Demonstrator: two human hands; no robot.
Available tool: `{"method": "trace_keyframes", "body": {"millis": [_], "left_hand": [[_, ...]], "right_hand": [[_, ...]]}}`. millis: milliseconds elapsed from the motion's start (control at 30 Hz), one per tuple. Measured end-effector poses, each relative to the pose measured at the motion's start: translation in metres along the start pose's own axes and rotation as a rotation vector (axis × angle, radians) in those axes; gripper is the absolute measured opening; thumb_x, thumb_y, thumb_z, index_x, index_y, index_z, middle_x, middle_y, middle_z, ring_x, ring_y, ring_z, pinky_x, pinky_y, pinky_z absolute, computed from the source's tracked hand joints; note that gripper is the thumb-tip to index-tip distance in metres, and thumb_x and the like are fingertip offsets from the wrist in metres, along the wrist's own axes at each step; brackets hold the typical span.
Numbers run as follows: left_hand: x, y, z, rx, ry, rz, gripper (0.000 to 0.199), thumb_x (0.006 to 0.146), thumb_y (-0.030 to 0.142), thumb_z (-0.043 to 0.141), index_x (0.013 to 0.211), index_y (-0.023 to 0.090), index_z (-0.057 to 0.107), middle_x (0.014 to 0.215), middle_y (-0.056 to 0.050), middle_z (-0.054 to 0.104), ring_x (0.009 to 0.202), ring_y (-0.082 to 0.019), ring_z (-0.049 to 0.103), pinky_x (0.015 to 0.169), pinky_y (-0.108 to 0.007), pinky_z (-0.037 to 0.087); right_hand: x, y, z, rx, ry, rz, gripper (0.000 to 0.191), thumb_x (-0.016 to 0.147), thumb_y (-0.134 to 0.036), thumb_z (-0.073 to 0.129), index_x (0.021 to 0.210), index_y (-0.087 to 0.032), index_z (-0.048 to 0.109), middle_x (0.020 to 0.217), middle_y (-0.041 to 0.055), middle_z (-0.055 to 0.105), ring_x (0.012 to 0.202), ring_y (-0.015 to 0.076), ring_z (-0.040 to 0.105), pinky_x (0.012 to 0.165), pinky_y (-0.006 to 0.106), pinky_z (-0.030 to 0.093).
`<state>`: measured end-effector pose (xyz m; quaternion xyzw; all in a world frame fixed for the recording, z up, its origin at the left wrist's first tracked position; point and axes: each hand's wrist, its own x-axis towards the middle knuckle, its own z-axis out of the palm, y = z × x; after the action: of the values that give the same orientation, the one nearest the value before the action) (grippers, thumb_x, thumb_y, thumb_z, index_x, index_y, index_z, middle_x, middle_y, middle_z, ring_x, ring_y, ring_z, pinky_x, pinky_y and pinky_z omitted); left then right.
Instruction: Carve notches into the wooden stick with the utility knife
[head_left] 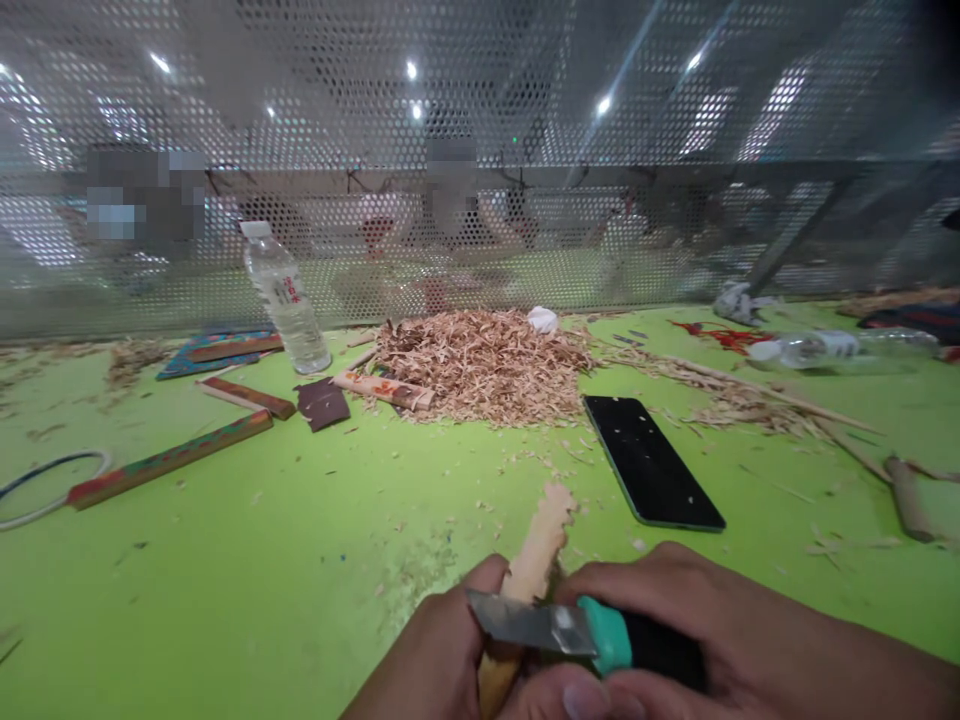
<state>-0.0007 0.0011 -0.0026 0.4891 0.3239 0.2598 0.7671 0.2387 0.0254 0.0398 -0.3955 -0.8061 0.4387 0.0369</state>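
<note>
At the bottom centre, my left hand (442, 640) is closed around a pale strip of wood (538, 545) with notched edges, its far end pointing away from me. My right hand (675, 610) grips a utility knife (611, 640) with a black and turquoise handle. The knife's metal blade points left and lies across the wood strip, close to my left thumb. Whether the edge is cutting into the wood, I cannot tell. The lower part of the strip is partly hidden by the blade and my fingers.
A heap of wood shavings (487, 370) lies ahead, by a perforated metal screen (480, 270). Left of it stand a water bottle (289, 310) and painted wood sticks (172, 460). A black phone (652, 465) lies right, with a second bottle (817, 348) on its side beyond.
</note>
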Motion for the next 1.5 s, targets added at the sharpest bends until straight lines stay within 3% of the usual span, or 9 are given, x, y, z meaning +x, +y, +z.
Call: {"method": "trace_keyframes", "body": {"millis": [167,400,500,600,733,833,1100,1200,1500], "left_hand": [[0.004,0.000,0.002,-0.009,-0.039,0.064,0.041,0.098,0.056,0.071,0.109,0.019,0.056,0.095,0.000,0.049,0.088,-0.016,0.046,0.077,-0.026,0.037],[0.002,-0.006,-0.001,0.263,0.045,0.045,0.047,0.100,0.065,0.059,0.107,0.019,0.059,0.090,-0.002,0.049,0.083,-0.019,0.046,0.076,-0.031,0.041],[0.002,-0.006,-0.004,0.320,0.057,0.088,0.045,0.103,0.062,0.057,0.111,0.019,0.063,0.096,-0.004,0.056,0.092,-0.022,0.052,0.080,-0.032,0.044],[0.005,-0.002,-0.003,0.247,0.020,0.117,0.042,0.104,0.059,0.059,0.116,0.019,0.065,0.106,-0.007,0.061,0.103,-0.025,0.055,0.089,-0.033,0.045],[0.008,0.004,0.001,-0.055,-0.045,0.090,0.046,0.093,0.058,0.077,0.111,0.019,0.059,0.104,-0.005,0.057,0.101,-0.021,0.052,0.086,-0.030,0.043],[0.008,0.007,0.004,-0.170,-0.100,0.109,0.043,0.092,0.051,0.081,0.110,0.019,0.058,0.103,-0.003,0.055,0.099,-0.018,0.050,0.084,-0.027,0.039],[0.006,0.010,0.003,-0.124,-0.067,0.069,0.043,0.092,0.053,0.081,0.111,0.017,0.066,0.098,-0.002,0.054,0.091,-0.017,0.046,0.079,-0.028,0.035],[0.006,0.011,0.003,-0.124,-0.124,0.087,0.042,0.093,0.054,0.079,0.111,0.017,0.069,0.095,0.000,0.052,0.085,-0.015,0.043,0.076,-0.027,0.033],[0.005,0.010,0.003,-0.087,-0.087,0.085,0.041,0.096,0.056,0.074,0.109,0.019,0.061,0.091,0.001,0.050,0.080,-0.013,0.041,0.074,-0.027,0.033]], "right_hand": [[0.002,-0.003,0.003,0.035,0.020,-0.003,0.046,0.104,-0.062,0.053,0.102,-0.021,0.075,0.085,0.0032,0.072,0.073,0.0199,0.062,0.066,0.028,0.044],[-0.002,-0.006,0.012,0.003,0.094,0.007,0.035,0.103,-0.052,0.055,0.104,-0.022,0.074,0.091,0.0077,0.079,0.075,0.0234,0.070,0.072,0.030,0.051],[-0.003,-0.006,0.014,-0.016,0.157,0.016,0.029,0.101,-0.047,0.057,0.106,-0.023,0.073,0.097,0.0087,0.081,0.080,0.0248,0.072,0.075,0.031,0.052],[-0.001,-0.007,0.011,0.007,0.112,0.033,0.035,0.102,-0.052,0.055,0.106,-0.023,0.074,0.095,0.0079,0.080,0.079,0.0237,0.070,0.073,0.031,0.051],[0.002,-0.006,0.007,0.042,0.009,0.032,0.051,0.104,-0.064,0.049,0.097,-0.019,0.073,0.080,0.0037,0.069,0.067,0.0185,0.057,0.061,0.027,0.043],[0.002,-0.003,0.007,0.062,0.007,0.032,0.056,0.103,-0.070,0.049,0.096,-0.019,0.072,0.080,0.0036,0.069,0.068,0.0178,0.056,0.062,0.027,0.043],[0.002,-0.005,0.005,0.074,0.047,0.001,0.061,0.105,-0.072,0.048,0.103,-0.018,0.077,0.084,0.0059,0.073,0.071,0.0189,0.061,0.068,0.027,0.048],[0.003,-0.005,0.006,0.110,0.031,-0.005,0.064,0.103,-0.075,0.049,0.101,-0.017,0.076,0.083,0.0054,0.073,0.070,0.0184,0.060,0.067,0.026,0.048],[-0.001,-0.004,0.011,0.143,0.071,-0.034,0.065,0.106,-0.074,0.046,0.103,-0.016,0.076,0.081,0.0035,0.067,0.072,0.0177,0.056,0.071,0.027,0.050]]}}
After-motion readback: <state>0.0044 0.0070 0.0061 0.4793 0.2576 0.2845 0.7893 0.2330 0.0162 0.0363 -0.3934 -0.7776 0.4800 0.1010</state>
